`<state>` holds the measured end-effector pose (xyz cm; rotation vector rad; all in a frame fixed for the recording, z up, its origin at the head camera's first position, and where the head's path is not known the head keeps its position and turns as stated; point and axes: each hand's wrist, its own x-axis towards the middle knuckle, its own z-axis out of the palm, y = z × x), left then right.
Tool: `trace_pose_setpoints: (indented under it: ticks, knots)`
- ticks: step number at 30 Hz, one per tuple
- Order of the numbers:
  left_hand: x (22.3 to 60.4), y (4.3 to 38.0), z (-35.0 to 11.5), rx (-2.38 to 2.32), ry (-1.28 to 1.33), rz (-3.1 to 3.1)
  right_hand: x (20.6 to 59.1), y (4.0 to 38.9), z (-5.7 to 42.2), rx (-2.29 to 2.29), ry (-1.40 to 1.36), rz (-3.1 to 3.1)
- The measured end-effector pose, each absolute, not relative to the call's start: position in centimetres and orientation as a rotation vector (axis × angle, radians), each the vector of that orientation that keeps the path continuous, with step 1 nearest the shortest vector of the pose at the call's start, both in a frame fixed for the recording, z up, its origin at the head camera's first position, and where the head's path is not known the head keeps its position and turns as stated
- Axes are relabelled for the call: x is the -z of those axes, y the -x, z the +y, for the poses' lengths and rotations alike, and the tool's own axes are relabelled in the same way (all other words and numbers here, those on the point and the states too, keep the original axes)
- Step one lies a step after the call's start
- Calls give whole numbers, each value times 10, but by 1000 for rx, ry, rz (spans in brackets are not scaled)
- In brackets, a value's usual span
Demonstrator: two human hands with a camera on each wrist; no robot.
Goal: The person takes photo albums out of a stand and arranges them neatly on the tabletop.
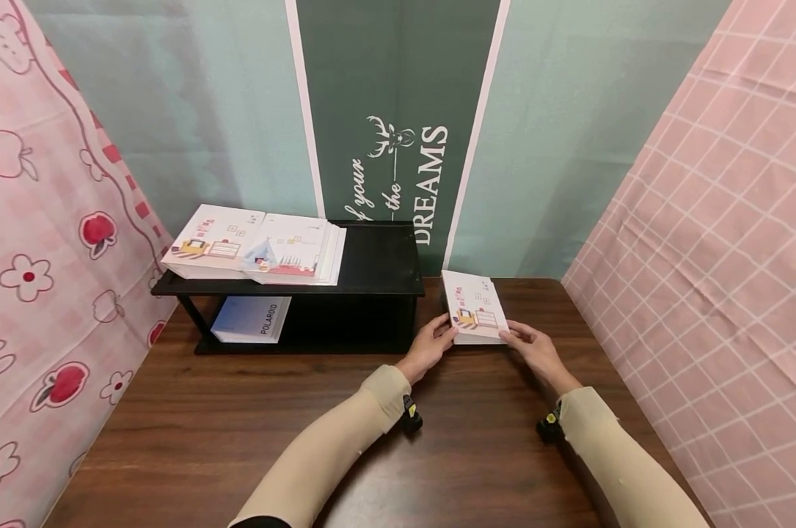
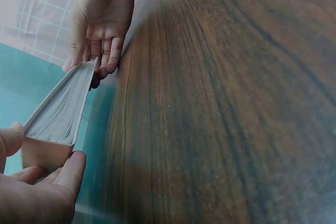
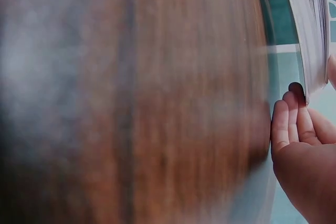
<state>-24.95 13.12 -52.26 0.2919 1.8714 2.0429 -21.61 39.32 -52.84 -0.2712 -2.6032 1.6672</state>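
Observation:
A thick white book (image 1: pixel 477 304) with a cartoon house scene on its cover is held between my two hands, at the table's far edge to the right of the black shelf. My left hand (image 1: pixel 429 346) grips its left end, with thumb above and fingers below the spine (image 2: pixel 47 153) in the left wrist view. At the other end, my right hand (image 1: pixel 536 353) pinches the near corner between thumb and fingers. The page edges (image 3: pixel 312 30) face me in the right wrist view, bulging slightly between the covers.
A two-tier black shelf (image 1: pixel 378 257) stands at the table's back left. On its top lie white illustrated books (image 1: pixel 216 238), side by side and overlapping. A blue and white POLAROID book (image 1: pixel 249 319) lies on the lower tier. Patterned curtains hang behind and on both sides.

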Motion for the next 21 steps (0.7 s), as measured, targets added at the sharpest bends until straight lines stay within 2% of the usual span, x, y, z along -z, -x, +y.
trace_pose_setpoints:
  ticks: [21]
  knots:
    - [531, 260, 135, -2006, -271, 1914, 532, 229, 401, -1637, 306, -2713]
